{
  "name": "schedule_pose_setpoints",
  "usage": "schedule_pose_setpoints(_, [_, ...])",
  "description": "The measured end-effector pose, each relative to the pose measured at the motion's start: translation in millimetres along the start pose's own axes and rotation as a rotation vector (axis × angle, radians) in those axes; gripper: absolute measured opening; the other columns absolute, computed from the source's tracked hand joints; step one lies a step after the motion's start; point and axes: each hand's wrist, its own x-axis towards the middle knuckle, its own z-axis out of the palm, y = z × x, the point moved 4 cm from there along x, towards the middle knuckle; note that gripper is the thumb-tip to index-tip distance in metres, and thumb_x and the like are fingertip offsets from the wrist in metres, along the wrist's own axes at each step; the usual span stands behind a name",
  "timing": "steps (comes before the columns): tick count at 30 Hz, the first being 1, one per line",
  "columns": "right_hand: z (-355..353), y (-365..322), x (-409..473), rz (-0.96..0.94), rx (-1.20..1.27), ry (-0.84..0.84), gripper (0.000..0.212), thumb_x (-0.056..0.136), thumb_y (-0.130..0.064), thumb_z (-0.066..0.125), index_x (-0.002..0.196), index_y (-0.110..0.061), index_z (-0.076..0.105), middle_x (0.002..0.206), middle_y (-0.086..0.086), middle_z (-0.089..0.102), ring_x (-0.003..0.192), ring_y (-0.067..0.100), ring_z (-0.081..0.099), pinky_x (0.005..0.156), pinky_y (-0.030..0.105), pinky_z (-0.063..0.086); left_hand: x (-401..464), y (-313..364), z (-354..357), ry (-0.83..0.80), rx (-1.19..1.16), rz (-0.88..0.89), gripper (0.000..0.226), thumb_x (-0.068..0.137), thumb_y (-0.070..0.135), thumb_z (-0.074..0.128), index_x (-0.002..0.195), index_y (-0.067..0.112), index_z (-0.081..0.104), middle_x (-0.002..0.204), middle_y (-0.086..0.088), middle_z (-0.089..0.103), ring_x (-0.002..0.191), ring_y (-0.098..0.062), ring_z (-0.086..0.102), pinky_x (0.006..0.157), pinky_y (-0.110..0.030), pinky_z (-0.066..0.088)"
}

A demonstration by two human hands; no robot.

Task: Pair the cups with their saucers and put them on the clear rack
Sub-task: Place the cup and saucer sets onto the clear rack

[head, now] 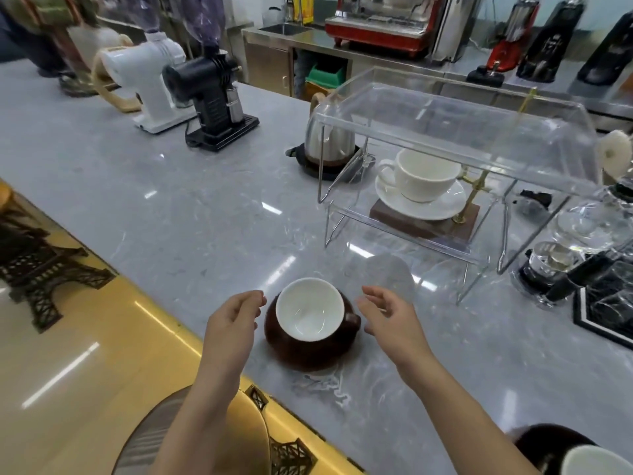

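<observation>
Both hands flank the brown cup (310, 317) on its brown saucer (308, 351) on the table (171, 207): left hand (236, 317) and right hand (387, 317) loosely open, holding nothing, seemingly poised to lift the pair toward the clear rack (455, 132), where a white cup (424, 173) sits beneath.

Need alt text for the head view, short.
Left hand and right hand, both open, flank a brown cup on its saucer on the grey marble counter. Behind, a white cup on its saucer sits under the clear rack.
</observation>
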Motion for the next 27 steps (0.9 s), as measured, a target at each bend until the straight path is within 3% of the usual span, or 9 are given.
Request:
schedule_pose_setpoints(5, [6, 13, 2, 0.091, 0.025, -0.033, 0.042, 0.088, -0.042, 0.068, 0.125, -0.022, 0.062, 0.115, 0.0, 0.067, 0.107, 0.013, 0.065, 0.099, 0.046, 0.054, -1, -13, -1, -0.002, 0.075, -0.066, 0.018, 0.096, 0.034, 0.064, 0.109, 0.024, 0.072, 0.111, 0.007, 0.072, 0.108, -0.018, 0.066, 0.097, -0.044, 0.055])
schedule_pose_setpoints(10, [14, 15, 8, 0.154, 0.037, -0.067, 0.057, 0.082, -0.049, 0.072, 0.127, -0.016, 0.061, 0.116, 0.004, 0.068, 0.108, 0.019, 0.065, 0.098, 0.049, 0.054, 1, -21, 5, -0.053, 0.043, -0.191, 0.023, 0.089, 0.04, 0.074, 0.102, 0.021, 0.073, 0.101, -0.003, 0.077, 0.093, -0.021, 0.074, 0.062, -0.026, 0.061])
schedule_pose_setpoints(15, [22, 13, 11, 0.177, 0.037, -0.08, 0.058, 0.078, -0.048, 0.077, 0.124, -0.016, 0.061, 0.109, 0.0, 0.067, 0.103, 0.018, 0.065, 0.096, 0.047, 0.055, 8, -22, 8, -0.089, -0.054, -0.304, 0.023, 0.091, 0.038, 0.071, 0.099, 0.016, 0.072, 0.098, -0.01, 0.078, 0.087, -0.025, 0.077, 0.06, -0.031, 0.062])
schedule_pose_setpoints(21, [24, 16, 15, 0.194, 0.044, -0.09, 0.055, 0.077, -0.037, 0.081, 0.124, -0.015, 0.06, 0.105, 0.001, 0.066, 0.099, 0.02, 0.066, 0.092, 0.045, 0.057, 16, -21, 6, -0.133, -0.007, -0.288, 0.033, 0.082, 0.042, 0.08, 0.101, 0.017, 0.072, 0.097, -0.011, 0.077, 0.073, -0.021, 0.078, 0.056, -0.031, 0.062])
schedule_pose_setpoints(27, [23, 21, 16, 0.246, 0.151, -0.113, 0.055, 0.075, -0.033, 0.083, 0.121, -0.013, 0.06, 0.108, 0.008, 0.07, 0.092, 0.022, 0.07, 0.063, 0.03, 0.059, 22, -23, 4, -0.168, -0.001, -0.269, 0.052, 0.075, 0.036, 0.087, 0.12, 0.021, 0.064, 0.094, -0.009, 0.077, 0.071, -0.021, 0.078, 0.057, -0.034, 0.063])
